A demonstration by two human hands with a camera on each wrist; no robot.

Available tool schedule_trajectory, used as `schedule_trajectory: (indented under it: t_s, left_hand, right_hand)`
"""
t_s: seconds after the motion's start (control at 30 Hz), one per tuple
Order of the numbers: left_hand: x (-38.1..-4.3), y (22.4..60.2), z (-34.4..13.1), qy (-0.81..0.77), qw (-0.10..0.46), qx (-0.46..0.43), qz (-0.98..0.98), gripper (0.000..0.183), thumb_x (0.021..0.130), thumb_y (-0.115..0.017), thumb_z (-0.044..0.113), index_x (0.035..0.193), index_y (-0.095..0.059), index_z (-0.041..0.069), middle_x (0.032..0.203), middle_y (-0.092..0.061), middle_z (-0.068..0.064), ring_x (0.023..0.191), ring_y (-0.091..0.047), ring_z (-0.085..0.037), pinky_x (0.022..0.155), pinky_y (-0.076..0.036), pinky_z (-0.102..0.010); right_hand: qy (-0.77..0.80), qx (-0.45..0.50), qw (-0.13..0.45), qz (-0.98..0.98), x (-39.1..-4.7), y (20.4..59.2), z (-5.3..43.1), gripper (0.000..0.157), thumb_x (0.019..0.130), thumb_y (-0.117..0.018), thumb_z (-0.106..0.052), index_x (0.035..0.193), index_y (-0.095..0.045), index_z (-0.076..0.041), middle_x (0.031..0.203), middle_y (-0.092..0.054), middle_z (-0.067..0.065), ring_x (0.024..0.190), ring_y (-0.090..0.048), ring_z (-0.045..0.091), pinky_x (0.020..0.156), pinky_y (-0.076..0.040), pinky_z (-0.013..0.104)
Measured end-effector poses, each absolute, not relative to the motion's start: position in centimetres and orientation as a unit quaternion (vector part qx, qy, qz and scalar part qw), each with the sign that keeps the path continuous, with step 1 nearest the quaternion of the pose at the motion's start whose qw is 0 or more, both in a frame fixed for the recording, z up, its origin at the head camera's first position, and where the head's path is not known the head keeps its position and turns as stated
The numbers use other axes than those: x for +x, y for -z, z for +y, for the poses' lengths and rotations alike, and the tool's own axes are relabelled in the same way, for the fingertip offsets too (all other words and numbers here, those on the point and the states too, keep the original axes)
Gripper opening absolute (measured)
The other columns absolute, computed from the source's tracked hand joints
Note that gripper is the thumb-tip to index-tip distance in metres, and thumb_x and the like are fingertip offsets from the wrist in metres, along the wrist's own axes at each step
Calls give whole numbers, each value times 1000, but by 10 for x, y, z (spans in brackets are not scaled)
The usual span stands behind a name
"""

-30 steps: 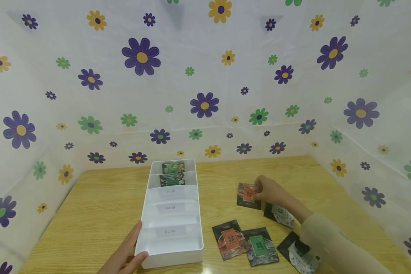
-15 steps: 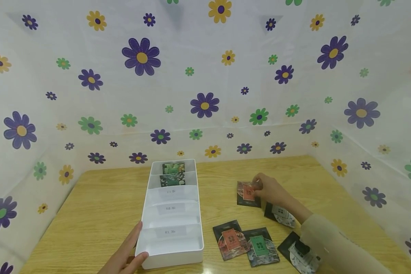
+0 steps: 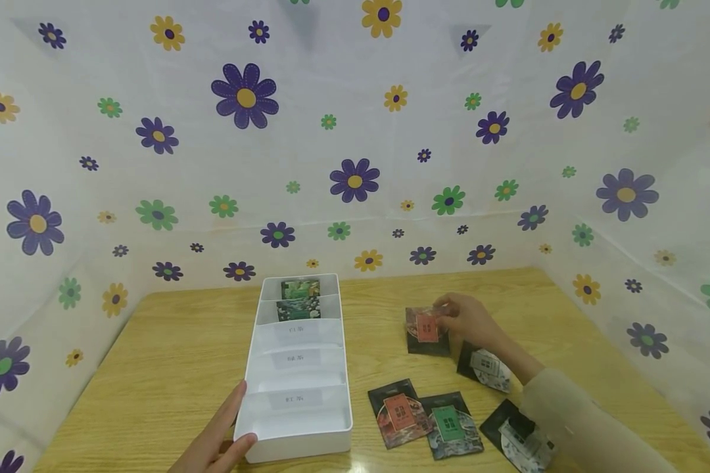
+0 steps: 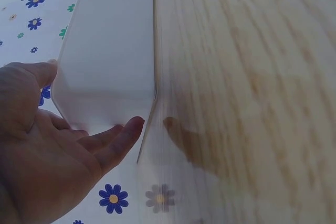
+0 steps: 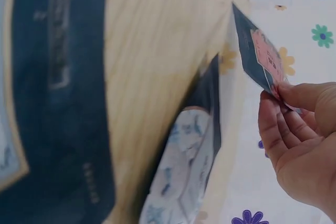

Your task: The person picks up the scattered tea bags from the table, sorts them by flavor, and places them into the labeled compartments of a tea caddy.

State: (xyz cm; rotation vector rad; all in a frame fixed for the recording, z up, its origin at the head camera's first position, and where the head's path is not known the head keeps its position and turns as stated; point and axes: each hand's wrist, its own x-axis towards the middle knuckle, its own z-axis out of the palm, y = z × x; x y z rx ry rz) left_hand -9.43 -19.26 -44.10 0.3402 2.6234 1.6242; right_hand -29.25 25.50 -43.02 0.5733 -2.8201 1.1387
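Observation:
My left hand (image 3: pixel 215 437) holds the near left corner of a long white divided box (image 3: pixel 302 449), thumb at the front end and fingers along the left side. In the left wrist view, thumb and fingers lie around the box's wall (image 4: pixel 107 40). Over the table's right half, my right hand (image 3: pixel 472 325) pinches a black tea packet with a red label (image 3: pixel 426 328) by its right edge. The right wrist view shows this packet (image 5: pixel 257 51) lifted and tilted between thumb and fingers.
On the wooden table (image 3: pixel 171 355) lie another red-labelled packet (image 3: pixel 399 414), a green-labelled packet (image 3: pixel 448 424) overlapping it, and two white-labelled packets, one farther back (image 3: pixel 485 364) and one nearer (image 3: pixel 517 440). Green packets (image 3: pixel 298 307) fill the box's two far compartments. Flowered cloth surrounds the table.
My right hand has raised the red-labelled packet slightly off the table, moving a little up and to the left. The left hand and box have stayed in place.

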Motion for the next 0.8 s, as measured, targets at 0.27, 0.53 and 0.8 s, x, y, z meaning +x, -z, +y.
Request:
schedule_trajectory:
  t_s: [0.27, 0.53, 0.8]
  left_hand:
    - [-94, 440, -192, -524, 20, 107, 845, 74, 90, -63, 23, 149, -20, 13, 152, -16, -15, 129, -25, -35, 73, -51, -25]
    - [-93, 440, -191, -522, 11, 108, 846, 74, 89, -64, 22, 149, -21, 11, 151, -17, -15, 129, -24, -34, 73, -51, -26]
    - [-94, 440, -192, -520, 15, 111, 847, 75, 89, -64, 23, 149, -21, 13, 151, -17, -15, 129, -25, -36, 73, -51, -24]
  right_hand:
    - [-426, 186, 20, -885, -289, 417, 254, 25, 89, -64, -9, 113, -59, -3, 87, -67, 8, 64, -62, 20, 59, -53, 39]
    - [-482, 200, 1, -853, -277, 399, 245, 30, 89, -65, -17, 116, -58, -6, 91, -67, 8, 73, -64, 22, 66, -52, 50]
    - [-551, 208, -34, -807, -261, 379, 220, 37, 88, -66, -22, 120, -57, -6, 96, -67, 12, 79, -63, 29, 71, -51, 51]
